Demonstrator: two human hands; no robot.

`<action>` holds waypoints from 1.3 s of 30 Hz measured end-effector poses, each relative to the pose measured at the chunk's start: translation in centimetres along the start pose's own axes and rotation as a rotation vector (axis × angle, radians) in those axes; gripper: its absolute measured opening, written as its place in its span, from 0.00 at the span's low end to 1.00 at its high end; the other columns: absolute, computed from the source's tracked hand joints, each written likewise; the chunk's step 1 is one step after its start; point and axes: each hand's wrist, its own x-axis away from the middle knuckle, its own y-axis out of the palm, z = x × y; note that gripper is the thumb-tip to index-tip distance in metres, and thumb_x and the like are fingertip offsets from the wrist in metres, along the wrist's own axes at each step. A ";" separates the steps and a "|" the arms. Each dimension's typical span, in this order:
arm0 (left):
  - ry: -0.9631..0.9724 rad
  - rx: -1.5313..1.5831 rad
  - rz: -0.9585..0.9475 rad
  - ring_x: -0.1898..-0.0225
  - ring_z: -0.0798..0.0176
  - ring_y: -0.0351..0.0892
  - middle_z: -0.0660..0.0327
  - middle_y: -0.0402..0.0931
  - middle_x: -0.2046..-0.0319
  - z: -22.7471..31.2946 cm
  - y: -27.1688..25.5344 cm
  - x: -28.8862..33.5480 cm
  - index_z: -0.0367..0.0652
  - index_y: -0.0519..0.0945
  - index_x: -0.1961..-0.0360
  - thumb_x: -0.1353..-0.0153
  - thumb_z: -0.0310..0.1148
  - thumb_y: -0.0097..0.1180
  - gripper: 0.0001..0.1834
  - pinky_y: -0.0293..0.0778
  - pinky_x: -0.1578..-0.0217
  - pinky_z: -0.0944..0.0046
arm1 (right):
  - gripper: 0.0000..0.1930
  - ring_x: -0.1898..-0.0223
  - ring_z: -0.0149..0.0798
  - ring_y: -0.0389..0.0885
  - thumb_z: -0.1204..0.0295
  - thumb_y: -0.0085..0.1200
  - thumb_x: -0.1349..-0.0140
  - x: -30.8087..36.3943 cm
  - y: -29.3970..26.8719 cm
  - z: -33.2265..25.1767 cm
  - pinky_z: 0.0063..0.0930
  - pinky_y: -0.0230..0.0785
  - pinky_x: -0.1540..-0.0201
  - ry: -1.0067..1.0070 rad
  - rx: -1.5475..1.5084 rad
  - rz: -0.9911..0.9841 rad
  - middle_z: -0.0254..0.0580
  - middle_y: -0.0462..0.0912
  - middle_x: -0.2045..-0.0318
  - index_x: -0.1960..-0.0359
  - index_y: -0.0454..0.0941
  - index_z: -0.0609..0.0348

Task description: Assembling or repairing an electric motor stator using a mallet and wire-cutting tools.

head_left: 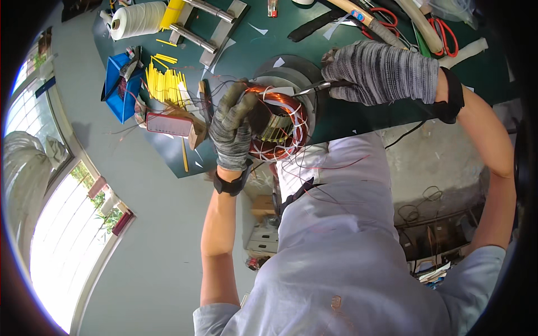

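Observation:
A round motor stator (297,116), with copper windings laced in white cord, is at the table's near edge. Its slotted inner wall shows through the opening, and loose dark red leads trail from it. My left hand (231,127), in a grey knit glove, is closed on its left side; the fingertips are partly hidden in shadow. In my gloved right hand (376,73) is a slim metal tool (314,87), its handle mostly covered by the fingers. The tool's tip reaches left to the upper winding, beside a white insulation slip (278,91).
Behind the stator is a dark round base (287,66). Yellow strips (166,85), a blue bin (119,92), and a phone-like red-framed object (168,124) lie left. White thread spool (138,21), metal bracket (216,33), and red-handled scissors (446,36) sit farther back on the green table (358,120).

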 end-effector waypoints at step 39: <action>-0.090 0.003 -0.003 0.60 0.55 0.70 0.53 0.69 0.61 -0.6 -0.5 1.5 0.44 0.77 0.57 0.48 0.27 0.49 0.15 0.66 0.58 0.63 | 0.14 0.72 0.49 0.74 0.62 0.45 0.43 3.4 10.7 -4.5 0.40 0.68 0.67 0.400 0.128 0.278 0.50 0.74 0.73 0.64 0.70 0.61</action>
